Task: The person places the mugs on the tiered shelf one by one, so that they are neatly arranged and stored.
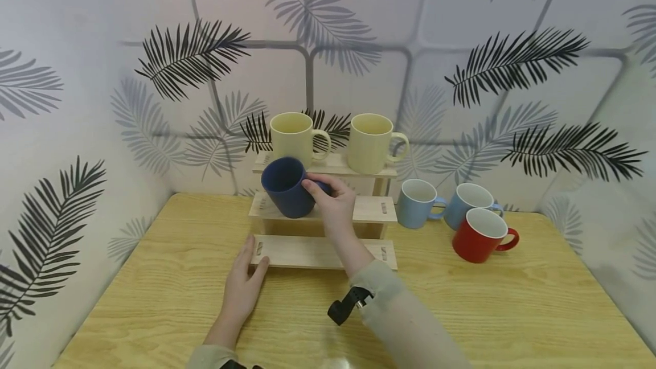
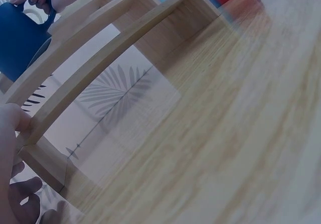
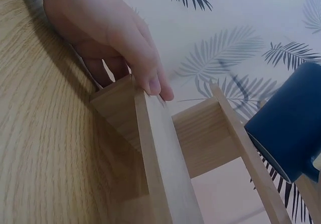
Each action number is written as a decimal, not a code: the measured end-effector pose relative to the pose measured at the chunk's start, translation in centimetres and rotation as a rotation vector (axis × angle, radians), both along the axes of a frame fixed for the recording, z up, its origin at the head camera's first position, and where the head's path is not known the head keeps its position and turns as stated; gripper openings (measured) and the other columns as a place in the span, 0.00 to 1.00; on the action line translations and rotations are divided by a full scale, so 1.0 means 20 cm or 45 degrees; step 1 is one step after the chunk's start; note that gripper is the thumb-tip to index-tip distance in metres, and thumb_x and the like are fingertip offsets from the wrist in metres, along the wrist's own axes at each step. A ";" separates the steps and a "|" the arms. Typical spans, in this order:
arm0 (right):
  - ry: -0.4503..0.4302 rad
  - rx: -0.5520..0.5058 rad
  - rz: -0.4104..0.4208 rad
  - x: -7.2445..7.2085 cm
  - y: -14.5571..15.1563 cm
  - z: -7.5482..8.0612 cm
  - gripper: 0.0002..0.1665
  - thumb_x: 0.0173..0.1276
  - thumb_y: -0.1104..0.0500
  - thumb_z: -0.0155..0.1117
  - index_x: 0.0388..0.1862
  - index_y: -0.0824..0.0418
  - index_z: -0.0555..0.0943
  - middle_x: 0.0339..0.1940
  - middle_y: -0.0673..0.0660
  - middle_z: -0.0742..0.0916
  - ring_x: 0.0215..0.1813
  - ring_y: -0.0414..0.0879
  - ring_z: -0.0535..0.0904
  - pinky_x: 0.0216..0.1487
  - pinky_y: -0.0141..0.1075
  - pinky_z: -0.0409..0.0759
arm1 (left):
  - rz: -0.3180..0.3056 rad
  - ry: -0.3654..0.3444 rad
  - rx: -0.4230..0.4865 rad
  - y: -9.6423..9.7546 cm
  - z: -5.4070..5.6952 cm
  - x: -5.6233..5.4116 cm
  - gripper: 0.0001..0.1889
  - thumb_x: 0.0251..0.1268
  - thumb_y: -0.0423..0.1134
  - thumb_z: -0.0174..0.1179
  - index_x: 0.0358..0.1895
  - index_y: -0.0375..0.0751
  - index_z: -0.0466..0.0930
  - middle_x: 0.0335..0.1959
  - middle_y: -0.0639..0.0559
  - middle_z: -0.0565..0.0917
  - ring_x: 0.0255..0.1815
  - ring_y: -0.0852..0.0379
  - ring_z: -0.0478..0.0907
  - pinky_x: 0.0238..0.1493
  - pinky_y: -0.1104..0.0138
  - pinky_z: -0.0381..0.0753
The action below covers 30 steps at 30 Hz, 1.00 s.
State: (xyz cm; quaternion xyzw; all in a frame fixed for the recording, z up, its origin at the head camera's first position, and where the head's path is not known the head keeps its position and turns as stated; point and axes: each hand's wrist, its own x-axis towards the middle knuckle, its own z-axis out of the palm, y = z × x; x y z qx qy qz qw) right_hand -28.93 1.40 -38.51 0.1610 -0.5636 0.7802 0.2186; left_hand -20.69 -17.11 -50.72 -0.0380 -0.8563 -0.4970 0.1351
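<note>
My right hand [image 1: 334, 201] pinches the handle of a dark blue mug [image 1: 288, 189], thumb on top. The mug leans a little, its mouth up, and overlaps the left part of the middle step in the head view. A three-step wooden display stand [image 1: 302, 252] is under it. My left hand [image 1: 243, 283] grips the left end of the lowest step; in the right wrist view the left thumb [image 3: 153, 85] lies on the board's corner. Two pale yellow mugs, a left one [image 1: 291, 138] and a right one [image 1: 370, 144], stand on the top step, handles to the right.
Right of the stand, two light blue mugs, one nearer the stand [image 1: 416, 205] and one farther right [image 1: 466, 201], stand on the wooden table [image 1: 461, 312]. A red mug [image 1: 476, 238] is in front of the farther one. A leaf-patterned backdrop [image 1: 359, 27] rises behind.
</note>
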 end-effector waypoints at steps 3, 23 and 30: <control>-0.012 -0.022 0.009 -0.01 -0.01 -0.01 0.13 0.56 0.73 0.70 0.40 0.78 0.81 0.35 0.54 0.88 0.40 0.42 0.83 0.43 0.34 0.83 | -0.003 -0.004 -0.003 0.00 0.00 0.00 0.35 0.74 0.51 0.48 0.75 0.36 0.50 0.76 0.43 0.52 0.75 0.44 0.47 0.72 0.50 0.49; 0.030 -0.115 0.038 -0.05 0.00 -0.11 0.07 0.60 0.69 0.69 0.38 0.68 0.85 0.37 0.56 0.87 0.40 0.43 0.81 0.42 0.31 0.81 | -0.008 -0.032 0.004 0.00 0.01 0.01 0.35 0.74 0.51 0.48 0.75 0.36 0.49 0.76 0.42 0.51 0.75 0.44 0.47 0.73 0.50 0.48; -0.061 -0.029 0.060 -0.04 0.01 -0.09 0.13 0.62 0.68 0.67 0.43 0.77 0.80 0.36 0.49 0.86 0.40 0.41 0.79 0.43 0.29 0.79 | -0.006 -0.033 0.001 0.00 0.01 0.00 0.35 0.74 0.51 0.48 0.75 0.36 0.49 0.76 0.43 0.51 0.75 0.44 0.46 0.73 0.50 0.48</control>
